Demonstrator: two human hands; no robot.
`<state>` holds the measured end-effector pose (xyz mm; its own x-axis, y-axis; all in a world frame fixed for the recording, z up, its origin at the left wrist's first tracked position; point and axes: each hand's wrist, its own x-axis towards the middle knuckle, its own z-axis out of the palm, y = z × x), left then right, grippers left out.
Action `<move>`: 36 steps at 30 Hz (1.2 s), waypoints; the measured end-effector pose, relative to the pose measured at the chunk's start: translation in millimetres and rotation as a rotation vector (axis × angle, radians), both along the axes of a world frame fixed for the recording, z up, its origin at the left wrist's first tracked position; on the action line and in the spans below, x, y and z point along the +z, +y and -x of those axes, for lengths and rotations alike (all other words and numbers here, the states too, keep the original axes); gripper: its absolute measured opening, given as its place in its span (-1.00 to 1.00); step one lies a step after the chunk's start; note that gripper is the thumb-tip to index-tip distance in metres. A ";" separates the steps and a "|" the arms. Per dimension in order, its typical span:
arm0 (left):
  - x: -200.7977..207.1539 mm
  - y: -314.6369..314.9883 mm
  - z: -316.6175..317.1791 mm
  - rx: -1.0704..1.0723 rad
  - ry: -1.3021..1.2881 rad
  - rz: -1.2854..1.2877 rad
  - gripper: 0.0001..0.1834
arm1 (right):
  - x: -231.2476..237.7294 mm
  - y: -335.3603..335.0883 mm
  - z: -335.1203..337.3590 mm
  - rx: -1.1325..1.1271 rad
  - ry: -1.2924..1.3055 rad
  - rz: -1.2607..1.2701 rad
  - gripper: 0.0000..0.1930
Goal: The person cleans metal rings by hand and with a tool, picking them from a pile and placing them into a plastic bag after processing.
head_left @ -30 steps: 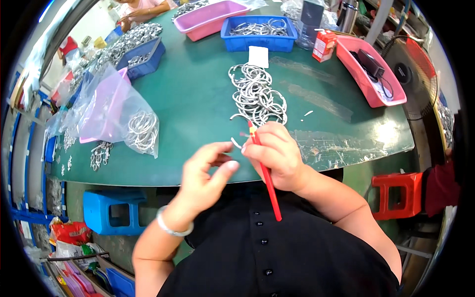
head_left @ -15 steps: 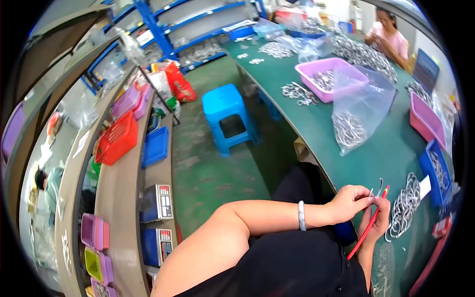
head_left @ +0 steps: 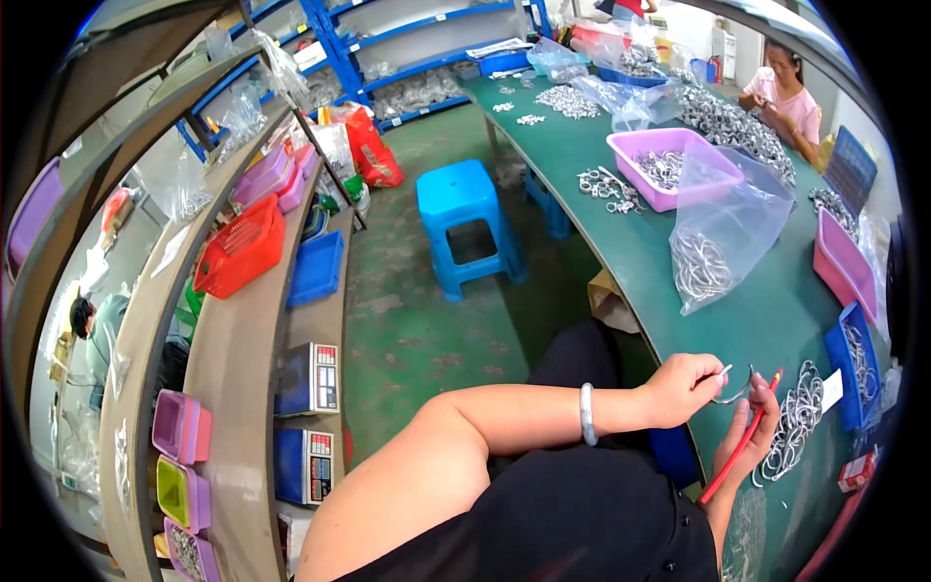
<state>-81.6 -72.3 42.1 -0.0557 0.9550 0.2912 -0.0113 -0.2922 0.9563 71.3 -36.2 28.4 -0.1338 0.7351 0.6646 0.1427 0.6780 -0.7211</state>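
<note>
My left hand (head_left: 679, 390), a pale bangle at its wrist, pinches one end of a curved silver metal hook (head_left: 729, 399) over the green table's near edge. The hook arcs across toward the fingers of my right hand (head_left: 745, 438). That hand is closed round a slim red rod-like tool (head_left: 737, 452), slightly bent, whose far end sticks up past the fingers. Whether the right fingers also grip the hook is hard to make out. Just right of this hand, on the table, lies a heap of similar silver hooks (head_left: 797, 419).
A white card (head_left: 831, 389) and a blue tray (head_left: 842, 388) sit beyond the heap. Farther up are a clear bag of hooks (head_left: 700, 267), a lilac basket (head_left: 648, 190) and a pink tray (head_left: 840, 254). A blue stool (head_left: 458, 199) stands left; a person (head_left: 786, 92) sits across.
My hands have drawn slightly apart, and the curved hook now shows between them. The red tool is still in my right hand. The whole view has shifted a little.
</note>
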 end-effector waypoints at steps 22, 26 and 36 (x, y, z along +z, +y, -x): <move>6.5 4.2 -29.7 -0.428 -0.437 0.358 -0.78 | 21.2 -34.1 -55.1 0.135 0.629 0.568 -0.87; 3.9 7.0 -33.2 -0.448 -0.436 0.359 -0.78 | 19.9 -38.4 -61.1 0.146 0.665 0.603 -0.89; 2.5 14.8 -34.5 -0.445 -0.436 0.410 -0.80 | 17.9 -43.0 -66.6 0.164 0.648 0.656 -0.91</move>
<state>-47.1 -57.5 44.6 0.3326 0.9416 -0.0529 -0.4482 0.2072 0.8696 137.9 -79.2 46.3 -0.0171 0.9943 0.1050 -0.4824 0.0838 -0.8719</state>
